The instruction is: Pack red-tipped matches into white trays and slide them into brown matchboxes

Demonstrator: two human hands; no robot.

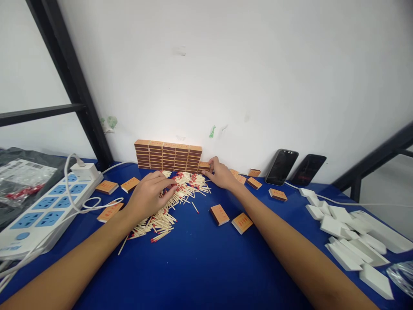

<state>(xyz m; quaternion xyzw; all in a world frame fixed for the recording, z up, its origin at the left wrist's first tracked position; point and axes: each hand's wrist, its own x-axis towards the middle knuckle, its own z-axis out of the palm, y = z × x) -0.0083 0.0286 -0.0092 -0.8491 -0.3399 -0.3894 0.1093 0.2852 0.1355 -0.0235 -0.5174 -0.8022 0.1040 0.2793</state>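
Done so far: a stack of orange cardboard matchboxes (168, 158) stands several rows high against the white wall, which looks like a good share finished.
Left to do: a pile of pale red-tipped wooden matchsticks (185, 186) is spread on the blue desk (200, 267), loose orange matchboxes (219, 214) lie scattered around it, and white rectangular trays (345, 232) wait at the right.
Right hand (221, 174): reaching far out, fingers narrowly closed on a single orange matchbox (204, 165), which touches the stack's right end at desk level.
Left hand (148, 196): half curled, fingertips down on the matchsticks. I can't tell whether any are pinched.
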